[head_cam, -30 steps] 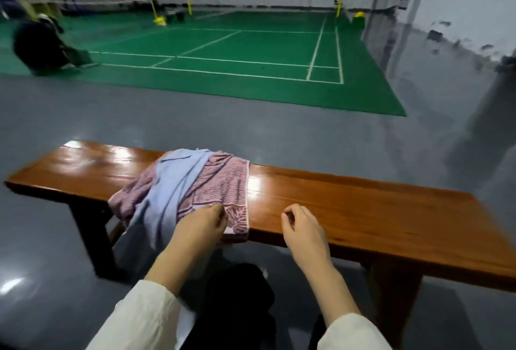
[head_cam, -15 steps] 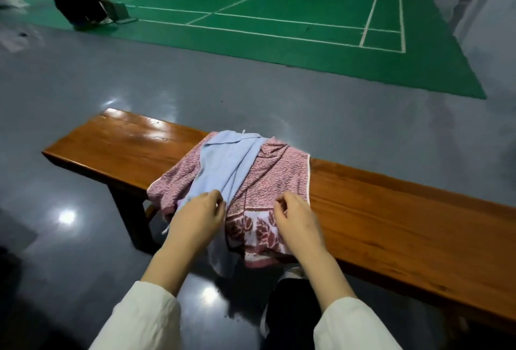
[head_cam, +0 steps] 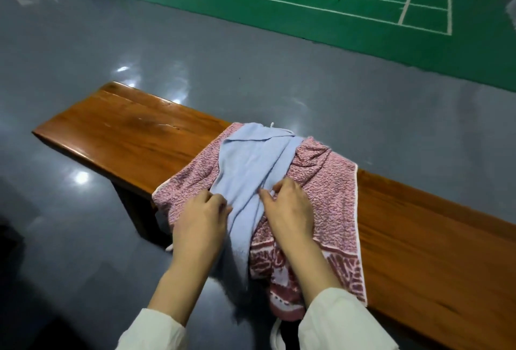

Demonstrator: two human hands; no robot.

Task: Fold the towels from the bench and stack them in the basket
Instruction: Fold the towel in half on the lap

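On the table (head_cam: pixel 125 137), right hand (head_cam: pixel 287 210) has shifted from pink towel (head_cam: pixel 326 190) onto blue towel (head_cam: pixel 251 159); it and left hand (head_cam: pixel 202 218) both pinch it, so folding likely starts.

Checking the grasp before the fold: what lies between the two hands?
A bunched strip of the light blue towel, draped over the pink patterned towel on the wooden bench, runs between the left hand and right hand. The head view shows it.

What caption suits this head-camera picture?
Left hand and right hand grip a blue towel lying over a pink towel on a wooden bench.
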